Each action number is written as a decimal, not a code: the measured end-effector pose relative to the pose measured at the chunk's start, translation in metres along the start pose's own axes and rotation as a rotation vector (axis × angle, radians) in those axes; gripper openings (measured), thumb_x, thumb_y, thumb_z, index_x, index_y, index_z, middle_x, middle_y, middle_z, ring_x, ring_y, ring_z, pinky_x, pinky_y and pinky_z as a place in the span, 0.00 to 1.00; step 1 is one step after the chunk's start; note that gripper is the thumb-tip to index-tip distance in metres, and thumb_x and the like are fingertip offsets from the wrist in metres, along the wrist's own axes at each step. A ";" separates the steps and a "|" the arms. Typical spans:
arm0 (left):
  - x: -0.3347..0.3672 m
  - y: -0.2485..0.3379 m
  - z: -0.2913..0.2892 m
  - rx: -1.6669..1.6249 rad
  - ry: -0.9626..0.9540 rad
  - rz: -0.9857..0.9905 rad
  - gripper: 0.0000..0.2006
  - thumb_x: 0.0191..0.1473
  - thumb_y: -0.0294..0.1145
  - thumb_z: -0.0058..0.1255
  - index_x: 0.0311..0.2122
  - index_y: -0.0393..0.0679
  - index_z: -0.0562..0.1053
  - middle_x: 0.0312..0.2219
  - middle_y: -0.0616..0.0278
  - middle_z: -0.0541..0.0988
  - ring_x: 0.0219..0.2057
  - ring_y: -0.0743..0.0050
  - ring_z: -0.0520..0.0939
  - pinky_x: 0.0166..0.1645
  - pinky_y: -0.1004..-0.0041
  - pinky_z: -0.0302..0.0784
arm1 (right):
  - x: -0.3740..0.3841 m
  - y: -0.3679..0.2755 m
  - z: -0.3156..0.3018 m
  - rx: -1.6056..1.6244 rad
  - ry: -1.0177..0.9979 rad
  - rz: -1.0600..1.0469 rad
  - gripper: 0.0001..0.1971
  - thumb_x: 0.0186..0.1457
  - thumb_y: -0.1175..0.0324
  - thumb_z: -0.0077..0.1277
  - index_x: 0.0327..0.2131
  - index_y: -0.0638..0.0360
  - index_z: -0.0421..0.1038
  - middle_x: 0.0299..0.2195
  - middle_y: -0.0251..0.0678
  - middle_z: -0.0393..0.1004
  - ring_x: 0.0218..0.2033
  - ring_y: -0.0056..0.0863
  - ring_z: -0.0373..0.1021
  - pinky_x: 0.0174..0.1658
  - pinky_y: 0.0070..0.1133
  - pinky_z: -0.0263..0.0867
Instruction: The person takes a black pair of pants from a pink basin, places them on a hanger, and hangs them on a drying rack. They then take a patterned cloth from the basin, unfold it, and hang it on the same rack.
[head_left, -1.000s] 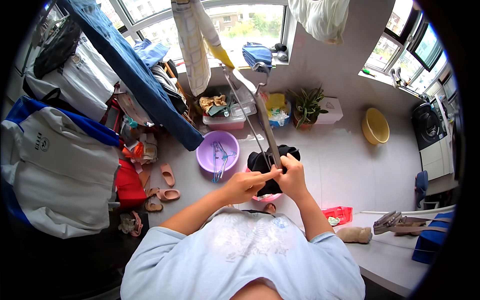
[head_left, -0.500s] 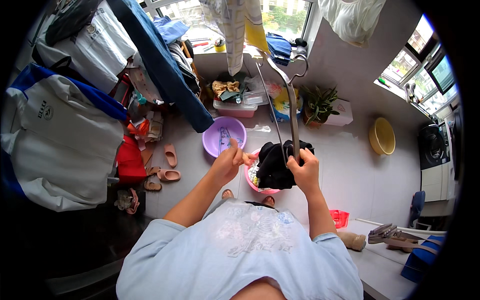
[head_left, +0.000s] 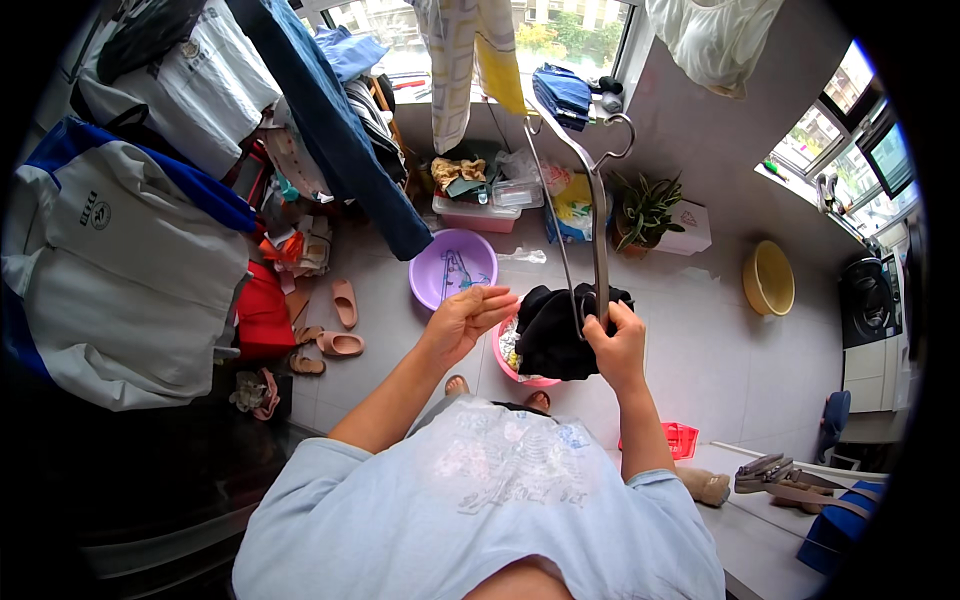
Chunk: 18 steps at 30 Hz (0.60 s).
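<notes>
My right hand (head_left: 616,346) is closed round one end of a grey clothes hanger (head_left: 601,230), held upright with its hook toward the window. A black garment (head_left: 552,335) hangs bunched at that same end, beside my fingers; its shape cannot be made out. My left hand (head_left: 468,318) is held just left of the garment, fingers stretched out and together, with nothing visible in it. Below the garment stands a pink basin (head_left: 540,381) with patterned and light-coloured contents, partly hidden. Beyond my left hand, a purple basin (head_left: 420,270) on the floor holds several blue hangers.
Jeans (head_left: 340,150), a white-and-blue jacket (head_left: 120,270) and a patterned cloth (head_left: 455,70) hang overhead. Pink slippers (head_left: 343,303) lie left on the tiles. A potted plant (head_left: 645,212), a yellow basin (head_left: 768,278) and a red basket (head_left: 681,440) stand to the right.
The fingers of my left hand have straightened from a bent pose. The hanger has shifted slightly to the right, with my right hand still round it.
</notes>
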<state>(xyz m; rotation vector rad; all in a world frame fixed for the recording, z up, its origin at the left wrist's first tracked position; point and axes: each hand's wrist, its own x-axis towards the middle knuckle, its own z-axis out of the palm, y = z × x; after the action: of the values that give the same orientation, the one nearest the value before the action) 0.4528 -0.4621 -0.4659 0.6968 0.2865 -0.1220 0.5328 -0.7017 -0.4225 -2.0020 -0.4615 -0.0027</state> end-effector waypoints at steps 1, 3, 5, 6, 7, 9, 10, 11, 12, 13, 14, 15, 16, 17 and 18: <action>0.001 0.000 -0.005 0.065 -0.002 -0.011 0.19 0.61 0.40 0.42 0.43 0.31 0.72 0.42 0.47 0.77 0.49 0.60 0.76 0.58 0.69 0.66 | 0.001 0.000 -0.001 0.013 0.000 -0.002 0.13 0.44 0.72 0.51 0.15 0.64 0.59 0.15 0.37 0.58 0.17 0.29 0.57 0.23 0.27 0.52; 0.001 -0.008 -0.010 0.265 0.074 0.059 0.17 0.60 0.40 0.43 0.35 0.34 0.74 0.31 0.56 0.79 0.38 0.68 0.79 0.47 0.75 0.70 | -0.001 -0.001 -0.003 0.038 0.002 -0.005 0.13 0.44 0.73 0.51 0.15 0.64 0.59 0.15 0.37 0.58 0.17 0.29 0.57 0.23 0.27 0.52; 0.003 -0.011 -0.013 0.418 0.181 0.094 0.17 0.60 0.41 0.45 0.27 0.39 0.74 0.23 0.63 0.78 0.30 0.76 0.78 0.38 0.80 0.70 | -0.003 0.002 -0.007 0.038 -0.006 -0.033 0.12 0.42 0.73 0.51 0.15 0.64 0.58 0.14 0.36 0.57 0.17 0.28 0.56 0.22 0.26 0.51; 0.005 -0.011 -0.016 0.472 0.251 0.089 0.17 0.59 0.42 0.46 0.24 0.41 0.73 0.20 0.66 0.76 0.27 0.79 0.77 0.34 0.81 0.68 | -0.003 0.002 -0.012 0.047 -0.022 -0.040 0.13 0.42 0.73 0.51 0.14 0.64 0.58 0.14 0.36 0.57 0.17 0.28 0.56 0.22 0.26 0.51; 0.005 -0.008 -0.013 0.524 0.325 0.081 0.19 0.58 0.43 0.47 0.20 0.43 0.72 0.17 0.68 0.74 0.24 0.83 0.75 0.30 0.83 0.66 | -0.005 0.004 -0.016 0.057 -0.041 -0.043 0.13 0.42 0.73 0.51 0.14 0.64 0.57 0.14 0.36 0.57 0.17 0.28 0.55 0.21 0.26 0.50; 0.006 0.001 -0.008 0.564 0.389 0.111 0.18 0.58 0.42 0.48 0.18 0.46 0.69 0.14 0.72 0.68 0.20 0.88 0.69 0.23 0.84 0.60 | -0.009 0.009 -0.029 0.040 -0.091 -0.050 0.13 0.41 0.73 0.51 0.14 0.64 0.57 0.14 0.35 0.56 0.17 0.27 0.55 0.21 0.26 0.50; 0.008 0.003 -0.013 0.571 0.394 0.158 0.18 0.59 0.42 0.48 0.18 0.46 0.69 0.13 0.72 0.68 0.19 0.88 0.68 0.22 0.84 0.59 | -0.012 0.010 -0.035 0.030 -0.118 -0.052 0.13 0.40 0.73 0.52 0.14 0.64 0.57 0.14 0.35 0.56 0.17 0.27 0.55 0.21 0.26 0.49; 0.011 0.006 -0.018 0.577 0.398 0.204 0.18 0.59 0.42 0.47 0.18 0.46 0.69 0.13 0.72 0.68 0.19 0.89 0.67 0.21 0.84 0.58 | -0.015 0.011 -0.042 0.025 -0.140 -0.042 0.13 0.40 0.73 0.52 0.14 0.64 0.57 0.14 0.35 0.56 0.17 0.27 0.55 0.21 0.26 0.49; 0.016 0.010 -0.025 0.711 0.377 0.275 0.14 0.60 0.37 0.44 0.23 0.43 0.71 0.18 0.68 0.70 0.19 0.88 0.69 0.19 0.84 0.60 | -0.018 0.011 -0.048 0.019 -0.162 -0.030 0.13 0.40 0.73 0.52 0.14 0.64 0.57 0.14 0.35 0.56 0.17 0.27 0.54 0.21 0.25 0.49; 0.020 0.015 -0.018 0.740 0.358 0.388 0.12 0.60 0.35 0.43 0.28 0.42 0.72 0.22 0.64 0.71 0.21 0.85 0.71 0.23 0.82 0.64 | -0.021 0.011 -0.054 0.013 -0.184 -0.019 0.13 0.40 0.73 0.52 0.14 0.64 0.57 0.14 0.35 0.56 0.17 0.27 0.54 0.21 0.25 0.49; 0.024 0.022 -0.005 0.768 0.336 0.501 0.10 0.60 0.33 0.42 0.32 0.40 0.72 0.27 0.61 0.73 0.23 0.82 0.73 0.27 0.80 0.68 | -0.024 0.010 -0.059 0.001 -0.193 -0.025 0.12 0.39 0.74 0.52 0.14 0.64 0.57 0.14 0.35 0.56 0.16 0.27 0.54 0.21 0.25 0.49; 0.027 0.030 0.007 0.794 0.313 0.613 0.10 0.61 0.32 0.40 0.36 0.39 0.72 0.31 0.58 0.74 0.26 0.78 0.75 0.30 0.78 0.72 | -0.027 0.009 -0.064 -0.006 -0.210 -0.024 0.12 0.39 0.74 0.52 0.14 0.64 0.58 0.14 0.35 0.56 0.16 0.27 0.54 0.21 0.25 0.49; 0.031 0.041 0.016 1.027 0.290 0.744 0.11 0.61 0.33 0.39 0.41 0.38 0.70 0.36 0.56 0.73 0.32 0.74 0.75 0.38 0.75 0.70 | -0.030 0.007 -0.068 -0.011 -0.228 -0.025 0.12 0.39 0.74 0.52 0.14 0.64 0.58 0.14 0.35 0.56 0.16 0.27 0.54 0.21 0.25 0.49; 0.036 0.053 0.026 1.261 0.262 0.871 0.14 0.62 0.35 0.37 0.46 0.37 0.68 0.41 0.54 0.72 0.38 0.69 0.75 0.45 0.72 0.69 | -0.032 0.007 -0.071 -0.015 -0.246 -0.024 0.12 0.39 0.74 0.52 0.14 0.64 0.58 0.15 0.35 0.56 0.16 0.27 0.54 0.21 0.25 0.49; 0.038 0.063 0.035 1.496 0.229 0.997 0.18 0.63 0.37 0.35 0.51 0.36 0.66 0.46 0.52 0.71 0.44 0.65 0.75 0.52 0.68 0.67 | -0.035 0.008 -0.072 -0.026 -0.258 -0.038 0.11 0.38 0.74 0.52 0.14 0.64 0.59 0.15 0.36 0.56 0.16 0.28 0.55 0.20 0.25 0.50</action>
<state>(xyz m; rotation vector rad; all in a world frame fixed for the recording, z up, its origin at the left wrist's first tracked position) 0.5101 -0.4377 -0.4129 2.2630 -0.0195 0.7933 0.5168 -0.7785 -0.4025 -2.0274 -0.6666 0.2292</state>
